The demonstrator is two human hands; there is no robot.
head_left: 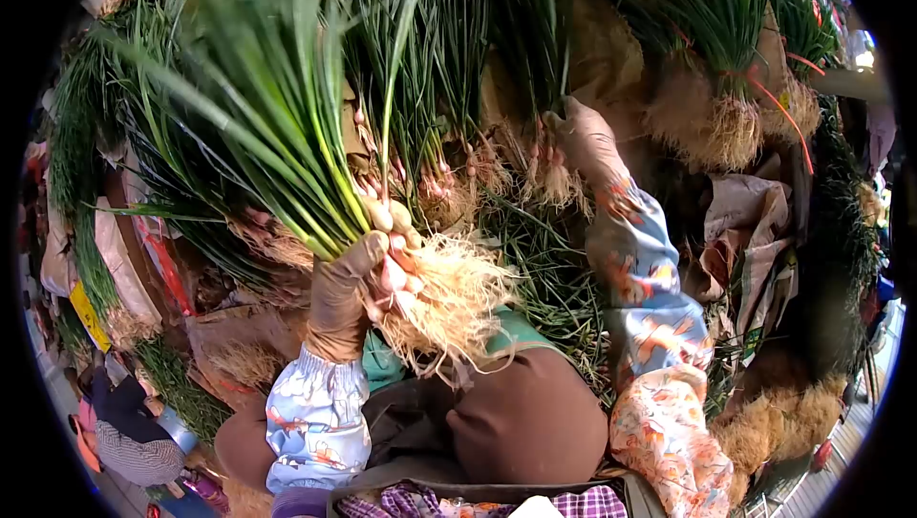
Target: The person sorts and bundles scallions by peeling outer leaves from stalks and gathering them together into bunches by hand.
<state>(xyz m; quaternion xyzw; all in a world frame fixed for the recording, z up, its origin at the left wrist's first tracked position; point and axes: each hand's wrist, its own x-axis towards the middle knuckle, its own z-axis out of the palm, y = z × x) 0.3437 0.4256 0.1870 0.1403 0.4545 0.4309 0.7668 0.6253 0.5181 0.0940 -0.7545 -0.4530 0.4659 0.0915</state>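
Observation:
My left hand [346, 291] is closed round a thick bunch of spring onions [394, 274], held up in front of my knees. Its green leaves fan to the upper left, and its pale bulbs and long straw-coloured roots point right and down. Farther out, my right hand [587, 140] is closed at the stalks of a few spring onions [549, 160] lying in the row ahead, their roots hanging below the fingers. The fingertips are partly hidden there. More loose spring onions [439, 169] lie between the two hands.
Tied bunches [731, 117] with red bands stand at the upper right. Loose green leaves [549, 274] cover the ground before my knees. Crumpled sacking [750, 222] lies to the right, with root clumps [783, 422] below. Another person in a patterned hat [141, 451] is at the lower left.

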